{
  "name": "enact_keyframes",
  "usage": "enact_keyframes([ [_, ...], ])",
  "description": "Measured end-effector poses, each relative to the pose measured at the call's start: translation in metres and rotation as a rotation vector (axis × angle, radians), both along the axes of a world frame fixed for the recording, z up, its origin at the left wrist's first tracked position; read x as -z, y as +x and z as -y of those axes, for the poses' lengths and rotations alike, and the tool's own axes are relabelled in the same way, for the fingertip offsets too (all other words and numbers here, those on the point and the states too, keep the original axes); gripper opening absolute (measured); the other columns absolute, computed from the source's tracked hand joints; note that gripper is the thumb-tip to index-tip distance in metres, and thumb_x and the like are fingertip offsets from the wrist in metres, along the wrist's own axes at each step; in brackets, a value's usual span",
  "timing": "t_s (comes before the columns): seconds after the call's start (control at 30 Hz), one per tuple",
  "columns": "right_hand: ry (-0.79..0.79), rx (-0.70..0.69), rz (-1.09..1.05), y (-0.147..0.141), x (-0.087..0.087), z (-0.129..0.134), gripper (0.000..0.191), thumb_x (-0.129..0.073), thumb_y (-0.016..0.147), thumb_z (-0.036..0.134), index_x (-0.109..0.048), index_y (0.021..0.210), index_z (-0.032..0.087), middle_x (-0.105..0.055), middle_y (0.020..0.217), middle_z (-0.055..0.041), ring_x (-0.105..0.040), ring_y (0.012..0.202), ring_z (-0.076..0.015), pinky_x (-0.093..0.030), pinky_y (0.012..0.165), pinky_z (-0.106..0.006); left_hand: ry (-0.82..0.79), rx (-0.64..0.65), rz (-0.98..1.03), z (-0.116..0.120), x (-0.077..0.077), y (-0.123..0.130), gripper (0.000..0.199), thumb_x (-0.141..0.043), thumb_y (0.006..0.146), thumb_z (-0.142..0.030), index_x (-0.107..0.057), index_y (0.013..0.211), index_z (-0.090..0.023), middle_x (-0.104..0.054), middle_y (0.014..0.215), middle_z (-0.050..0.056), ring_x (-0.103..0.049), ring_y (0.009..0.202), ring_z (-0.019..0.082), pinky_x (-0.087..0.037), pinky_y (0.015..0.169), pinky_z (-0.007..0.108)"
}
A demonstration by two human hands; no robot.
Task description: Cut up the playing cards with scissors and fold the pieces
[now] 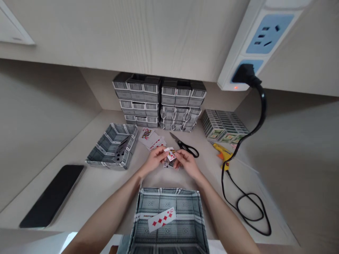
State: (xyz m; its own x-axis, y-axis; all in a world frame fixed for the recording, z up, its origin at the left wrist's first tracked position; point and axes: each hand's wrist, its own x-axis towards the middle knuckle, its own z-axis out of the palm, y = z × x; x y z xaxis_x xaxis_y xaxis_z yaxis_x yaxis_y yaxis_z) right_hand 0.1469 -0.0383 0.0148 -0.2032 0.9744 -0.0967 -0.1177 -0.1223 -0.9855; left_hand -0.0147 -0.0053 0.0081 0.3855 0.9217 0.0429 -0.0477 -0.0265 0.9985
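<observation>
Left hand [157, 157]: grip pinching a playing card [171, 154] from one side
Right hand [187, 161]: grip pinching its other side
Card's place: above the bench [95, 183], near the scissors [181, 144]

- Left forearm [112, 204] — bare — comes in from seven o'clock and slants toward one o'clock.
- Right forearm [222, 208], bare too, enters from five o'clock and slants toward eleven.
- Left wrist [142, 172] and right wrist [198, 175] run roughly in line with their forearms.
- Left grip [155, 158]: fingers bent, thumb and fingertips pinched, tips toward two o'clock.
- Right grip [187, 163]: thumb and forefinger pinched — tips toward ten o'clock, lower fingers curled under at eight.
- The two grips face each other, near but apart, close to the dial's centre.
</observation>
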Motion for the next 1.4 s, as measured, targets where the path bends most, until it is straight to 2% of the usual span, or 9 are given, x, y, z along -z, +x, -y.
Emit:
enact_keyframes([
  [0.3,-0.126,-0.080,-0.185,0.001,0.000,0.000,0.031,-0.063,0.069,0.044,-0.057,0.072,0.014,-0.060,0.055,0.0001,-0.053,0.046,-0.0095,-0.042,0.046,-0.021,-0.124,0.024,0.089,0.002,0.001,0.004,0.035,-0.061,0.068,-0.046,-0.055,0.078,-0.013,-0.052,0.058,-0.003,-0.044,0.047,0.006,-0.032,0.045,0.019],
  [0.5,-0.243,-0.189,-0.387,0.000,-0.002,0.006,0.023,-0.066,0.069,0.034,-0.057,0.072,0.013,-0.060,0.061,-0.0011,-0.054,0.051,-0.0096,-0.044,0.048,-0.021,-0.219,0.144,0.196,0.004,-0.001,0.004,0.029,-0.062,0.070,-0.040,-0.056,0.079,-0.014,-0.057,0.065,-0.001,-0.051,0.055,0.009,-0.038,0.053,0.021],
  [0.63,-0.306,-0.246,-0.442,-0.002,0.001,0.006,0.024,-0.064,0.072,0.037,-0.057,0.075,0.015,-0.056,0.055,0.0010,-0.052,0.046,-0.0101,-0.045,0.045,-0.023,-0.155,0.144,0.220,0.007,-0.006,0.004,0.027,-0.066,0.067,-0.033,-0.061,0.085,-0.013,-0.062,0.085,0.004,-0.056,0.070,0.012,-0.042,0.065,0.024],
  [0.73,-0.212,-0.120,-0.321,-0.006,-0.001,0.006,0.027,-0.063,0.071,0.040,-0.059,0.078,0.015,-0.058,0.059,0.0004,-0.053,0.048,-0.0102,-0.048,0.045,-0.024,-0.120,0.114,0.194,0.008,-0.013,0.004,0.024,-0.066,0.067,-0.031,-0.063,0.083,-0.013,-0.060,0.102,0.008,-0.057,0.079,0.014,-0.043,0.069,0.026],
  [0.87,0.019,0.078,-0.081,-0.009,-0.003,0.005,0.035,-0.067,0.065,0.039,-0.062,0.092,0.017,-0.064,0.081,-0.0029,-0.060,0.061,-0.0137,-0.052,0.050,-0.027,-0.009,-0.037,0.154,0.007,-0.014,0.005,0.022,-0.068,0.064,-0.032,-0.061,0.069,-0.012,-0.062,0.090,0.007,-0.057,0.079,0.015,-0.043,0.071,0.026],
  [1.03,0.121,0.087,0.137,-0.012,0.009,0.007,0.031,-0.058,0.072,0.040,-0.064,0.093,0.018,-0.066,0.068,-0.0021,-0.062,0.055,-0.0158,-0.052,0.050,-0.028,0.036,-0.176,0.148,0.004,-0.004,0.008,0.025,-0.072,0.059,-0.028,-0.054,0.069,-0.014,-0.060,0.072,0.001,-0.055,0.066,0.011,-0.043,0.064,0.024],
  [1.17,0.190,0.048,0.256,-0.013,0.015,0.007,0.027,-0.047,0.080,0.040,-0.064,0.079,0.018,-0.066,0.065,-0.0021,-0.062,0.049,-0.0145,-0.049,0.048,-0.025,-0.014,-0.122,0.153,0.003,-0.004,0.008,0.034,-0.073,0.058,-0.025,-0.056,0.087,-0.017,-0.059,0.067,-0.003,-0.054,0.061,0.010,-0.042,0.060,0.022],
  [1.27,0.208,0.023,0.292,-0.012,0.012,0.008,0.028,-0.044,0.082,0.039,-0.062,0.077,0.017,-0.067,0.069,-0.0033,-0.062,0.047,-0.0131,-0.047,0.047,-0.023,-0.032,-0.099,0.069,0.004,-0.009,0.006,0.019,-0.069,0.062,-0.027,-0.061,0.073,-0.013,-0.060,0.065,-0.001,-0.053,0.062,0.010,-0.041,0.061,0.021],
  [1.4,0.218,0.003,0.330,-0.011,0.008,0.010,0.031,-0.044,0.082,0.037,-0.060,0.068,0.016,-0.066,0.063,-0.0023,-0.059,0.043,-0.0115,-0.045,0.045,-0.021,-0.080,-0.110,0.077,0.009,-0.013,0.007,0.020,-0.065,0.065,-0.032,-0.059,0.062,-0.013,-0.057,0.055,-0.002,-0.050,0.052,0.010,-0.038,0.055,0.022],
])
